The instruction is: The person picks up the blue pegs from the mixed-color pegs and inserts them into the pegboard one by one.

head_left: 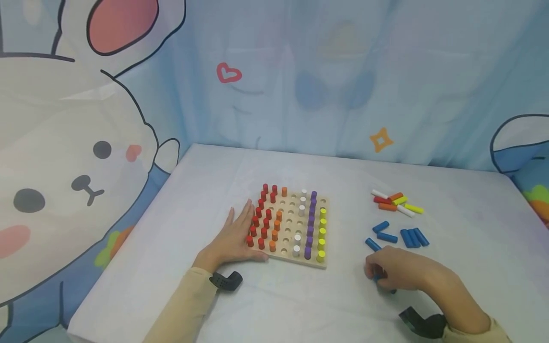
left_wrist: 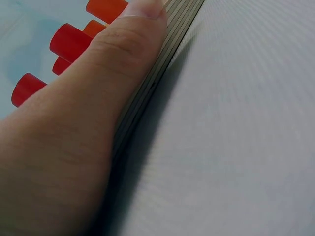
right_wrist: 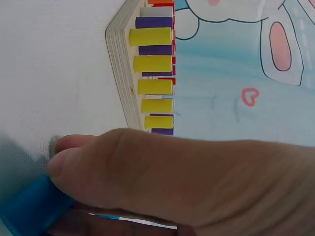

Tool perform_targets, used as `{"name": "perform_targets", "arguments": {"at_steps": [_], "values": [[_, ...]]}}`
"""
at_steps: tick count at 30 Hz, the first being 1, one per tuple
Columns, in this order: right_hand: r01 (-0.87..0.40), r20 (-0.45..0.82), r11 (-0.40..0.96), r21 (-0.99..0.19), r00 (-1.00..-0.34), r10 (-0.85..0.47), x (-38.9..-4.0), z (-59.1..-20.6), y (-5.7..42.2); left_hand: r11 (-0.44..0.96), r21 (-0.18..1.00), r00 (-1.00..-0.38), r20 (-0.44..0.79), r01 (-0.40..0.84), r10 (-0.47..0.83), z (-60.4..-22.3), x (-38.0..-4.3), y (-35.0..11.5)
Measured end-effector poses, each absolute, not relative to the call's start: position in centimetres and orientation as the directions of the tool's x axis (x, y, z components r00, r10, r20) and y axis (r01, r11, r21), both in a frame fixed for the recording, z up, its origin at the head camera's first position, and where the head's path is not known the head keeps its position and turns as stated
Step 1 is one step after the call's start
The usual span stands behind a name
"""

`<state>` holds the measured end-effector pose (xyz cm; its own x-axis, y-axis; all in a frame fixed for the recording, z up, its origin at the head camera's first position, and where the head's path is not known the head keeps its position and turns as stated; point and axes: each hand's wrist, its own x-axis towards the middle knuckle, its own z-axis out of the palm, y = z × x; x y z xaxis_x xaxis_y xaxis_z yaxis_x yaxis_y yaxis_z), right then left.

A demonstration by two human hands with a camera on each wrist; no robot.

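Note:
A wooden pegboard (head_left: 297,259) lies on the table, with columns of red, orange, white, purple and yellow pegs standing in its holes. My left hand (head_left: 231,242) rests against its near left corner, fingers stretched along the left side. In the left wrist view the thumb (left_wrist: 123,44) lies along the board's near edge, beside red pegs (left_wrist: 71,42). To the right of the board, my right hand (head_left: 401,267) is low over the table. It pinches a blue peg (right_wrist: 37,206) between thumb and fingers; the fingers partly hide it in the head view.
Several loose blue pegs (head_left: 387,237) lie just beyond the right hand. Farther back is a small pile of white, red, orange and yellow pegs (head_left: 388,207). A printed curtain (head_left: 274,109) hangs behind the white table (head_left: 343,309).

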<state>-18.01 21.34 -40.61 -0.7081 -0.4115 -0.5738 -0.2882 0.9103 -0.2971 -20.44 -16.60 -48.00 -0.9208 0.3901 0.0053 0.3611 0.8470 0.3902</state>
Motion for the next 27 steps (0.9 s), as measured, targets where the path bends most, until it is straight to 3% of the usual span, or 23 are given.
{"name": "perform_targets", "arguments": {"at_steps": [9,23,27], "values": [[-0.311,-0.533,0.897,-0.313,-0.725,-0.437,-17.9,-40.2,21.4,0.849,0.402,-0.923,-0.020,0.343,0.383,-47.9,-20.3,-16.0],[-0.392,-0.421,0.863,-0.319,-0.757,-0.500,-20.2,-37.8,20.0,0.851,0.413,-0.930,-0.026,0.324,0.367,-47.7,-20.2,-16.4],[-0.366,-0.426,0.866,-0.342,-0.761,-0.490,-21.3,-37.8,19.8,0.846,0.419,-0.929,-0.017,0.328,0.369,-47.7,-20.2,-16.3]]}}
